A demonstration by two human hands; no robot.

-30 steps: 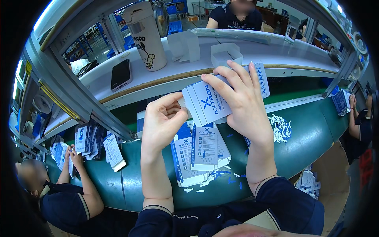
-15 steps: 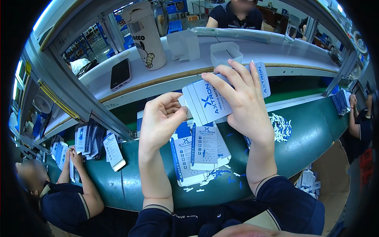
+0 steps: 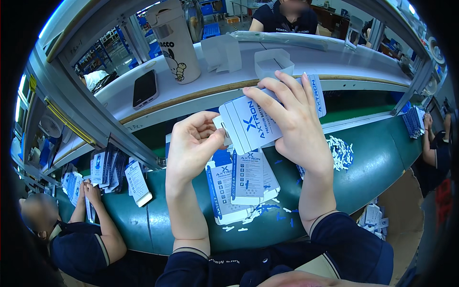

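Note:
A flat white carton (image 3: pixel 256 131) with blue print is held tilted above the green work surface. Across its upper face lies my right hand (image 3: pixel 299 126), gripping it with fingers spread over the top. My left hand (image 3: pixel 193 143) pinches the end tab between thumb and curled fingers; a small slot shows in the tab by the thumb. Below the hands, a loose pile of similar flat cartons (image 3: pixel 248 179) rests on the green surface. Small white and blue paper scraps (image 3: pixel 260 210) are scattered at the pile's near edge, and a heap of scraps (image 3: pixel 340 154) lies to the right.
On the shelf (image 3: pixel 201 97) beyond stand a tumbler (image 3: pixel 179 52), a phone (image 3: pixel 145 89) and a translucent tray (image 3: pixel 273 64). A metal post (image 3: pixel 114 124) rises at left. Co-workers sit left, right and opposite. At lower right, a cardboard box (image 3: pixel 401 205) holds white pieces.
My left hand has shifted very slightly left and down at the tab, where the slot now shows more clearly. My right hand and the carton are almost unmoved.

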